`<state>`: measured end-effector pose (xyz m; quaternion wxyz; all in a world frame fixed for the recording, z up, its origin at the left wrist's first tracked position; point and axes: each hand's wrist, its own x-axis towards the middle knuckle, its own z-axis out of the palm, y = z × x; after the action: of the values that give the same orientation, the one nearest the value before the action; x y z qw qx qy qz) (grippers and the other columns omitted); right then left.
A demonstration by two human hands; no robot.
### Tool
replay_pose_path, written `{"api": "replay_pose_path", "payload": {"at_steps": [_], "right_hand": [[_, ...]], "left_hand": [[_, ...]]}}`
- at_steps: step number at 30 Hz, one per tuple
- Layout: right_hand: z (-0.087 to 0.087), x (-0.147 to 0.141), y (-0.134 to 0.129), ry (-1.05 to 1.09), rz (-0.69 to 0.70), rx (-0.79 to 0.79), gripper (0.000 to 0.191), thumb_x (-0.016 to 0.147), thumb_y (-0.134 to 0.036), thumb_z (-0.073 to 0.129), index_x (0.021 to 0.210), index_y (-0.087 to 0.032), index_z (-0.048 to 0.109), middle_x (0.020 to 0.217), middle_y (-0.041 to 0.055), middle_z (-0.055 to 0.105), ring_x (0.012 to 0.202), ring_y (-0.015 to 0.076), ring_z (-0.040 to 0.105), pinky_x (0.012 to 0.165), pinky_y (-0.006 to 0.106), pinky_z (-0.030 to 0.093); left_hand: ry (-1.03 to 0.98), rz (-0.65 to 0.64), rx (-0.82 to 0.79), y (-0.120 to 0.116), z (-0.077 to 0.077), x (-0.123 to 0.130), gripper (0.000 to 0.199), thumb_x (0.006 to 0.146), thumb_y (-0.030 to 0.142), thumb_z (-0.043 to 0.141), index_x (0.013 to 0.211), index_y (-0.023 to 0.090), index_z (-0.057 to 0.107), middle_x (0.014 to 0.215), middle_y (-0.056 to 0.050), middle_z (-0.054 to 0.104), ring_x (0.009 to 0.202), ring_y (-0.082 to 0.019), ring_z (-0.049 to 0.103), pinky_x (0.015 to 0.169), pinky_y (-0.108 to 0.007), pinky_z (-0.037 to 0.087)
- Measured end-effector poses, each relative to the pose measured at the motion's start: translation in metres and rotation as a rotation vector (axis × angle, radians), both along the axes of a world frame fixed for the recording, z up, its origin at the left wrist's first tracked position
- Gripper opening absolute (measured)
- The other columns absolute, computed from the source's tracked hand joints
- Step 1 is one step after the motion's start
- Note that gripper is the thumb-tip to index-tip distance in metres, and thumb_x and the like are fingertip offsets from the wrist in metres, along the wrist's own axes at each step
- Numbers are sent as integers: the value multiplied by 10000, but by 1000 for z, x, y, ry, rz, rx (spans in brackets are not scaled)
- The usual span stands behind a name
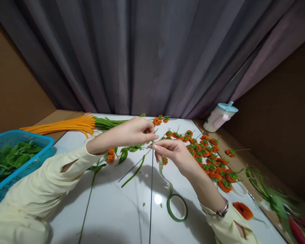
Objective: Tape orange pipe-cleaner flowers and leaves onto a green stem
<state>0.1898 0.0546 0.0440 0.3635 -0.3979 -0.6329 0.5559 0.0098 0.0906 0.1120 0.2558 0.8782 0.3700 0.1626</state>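
My left hand [143, 130] is closed, its fingertips pinched at the upper end of a thin dark green wire stem [151, 193] that runs down towards me. Just below and to the right, my right hand [171, 152] pinches the same spot, with a strip of green floral tape [165, 174] trailing from its fingers. That strip leads down to the tape roll [169, 210] on the white table. What exactly lies between the fingertips is too small to make out. Left of the stem lie a loose green pipe cleaner [134, 173] and a leafy stem [93, 186].
Many orange flower heads with green backs [210, 159] spread at the right. Orange pipe cleaners [63, 125] and green ones [109, 122] lie behind my left arm. A blue basket [47, 144] holds green leaves; a lidded cup [216, 118] stands back right, before a grey curtain [155, 57].
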Motion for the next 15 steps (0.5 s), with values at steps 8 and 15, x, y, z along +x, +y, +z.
{"api": "replay_pose_path", "payload": {"at_steps": [8,15], "right_hand": [[0,-3,1,12,-9,39,270,796,-428,654,747,-162,645,511,-29,556,475,95,443,476,246,306],[12,2,-5,-45,-64,15,256,788,-420,665,714,-176,642,526,-19,553,486,105,453,451,239,303]], "left_hand": [[102,31,131,0,-4,-3,254,820,288,502,610,149,533,496,41,450,462,-83,384,447,-224,242],[82,16,36,7,4,7,232,779,269,576,592,135,602,514,18,543,465,-87,450,464,-218,283]]}}
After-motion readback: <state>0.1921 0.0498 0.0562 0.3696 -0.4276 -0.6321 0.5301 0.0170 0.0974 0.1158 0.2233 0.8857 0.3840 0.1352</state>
